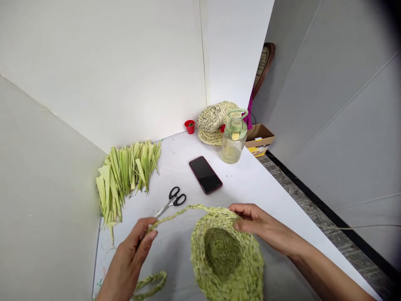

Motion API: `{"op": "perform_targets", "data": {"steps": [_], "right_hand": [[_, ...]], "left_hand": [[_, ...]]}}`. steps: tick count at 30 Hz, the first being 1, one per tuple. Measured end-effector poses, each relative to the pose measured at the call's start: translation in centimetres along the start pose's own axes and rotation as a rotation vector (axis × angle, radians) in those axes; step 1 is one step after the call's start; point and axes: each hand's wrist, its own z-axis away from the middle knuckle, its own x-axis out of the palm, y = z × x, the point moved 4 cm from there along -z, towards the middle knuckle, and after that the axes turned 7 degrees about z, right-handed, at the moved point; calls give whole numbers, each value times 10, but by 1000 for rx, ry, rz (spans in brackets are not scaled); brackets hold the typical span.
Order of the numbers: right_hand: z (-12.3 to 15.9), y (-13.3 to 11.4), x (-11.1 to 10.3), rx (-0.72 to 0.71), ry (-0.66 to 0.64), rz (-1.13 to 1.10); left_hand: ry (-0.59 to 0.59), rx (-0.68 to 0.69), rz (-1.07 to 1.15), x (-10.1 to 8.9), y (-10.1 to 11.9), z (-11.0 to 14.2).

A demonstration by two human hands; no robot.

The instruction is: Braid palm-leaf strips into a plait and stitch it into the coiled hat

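A green woven bowl-shaped basket lies on the white table, its opening facing up toward me. A braided green cord runs from its rim to the left and loops down to the front edge. My left hand pinches this braid between thumb and fingers. My right hand grips the basket's far right rim with closed fingers.
Scissors lie just beyond the braid. A dark phone sits mid-table. A pile of green leaf strips lies at the left. A clear bottle with a green lid, a finished straw hat and a red cup stand at the back.
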Motion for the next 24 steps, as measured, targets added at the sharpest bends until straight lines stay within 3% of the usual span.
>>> {"op": "perform_targets", "data": {"steps": [2,5,9,15,18,24], "right_hand": [[1,6,-2,17,14,14],[5,18,3,26,20,10],[11,24,9,26,59,10],[15,20,14,17,92,111],[16,22,13,26,141,70],[22,26,18,44,171,40]], "left_hand": [[-75,-13,-41,-2,-15,-2],[-168,37,-111,11,-25,-1],[-109,196,-104,34,-1,-1],[-283,274,95,75,43,-27],[-337,193,216,88,46,-36],[-212,242,153,87,46,-20]]}}
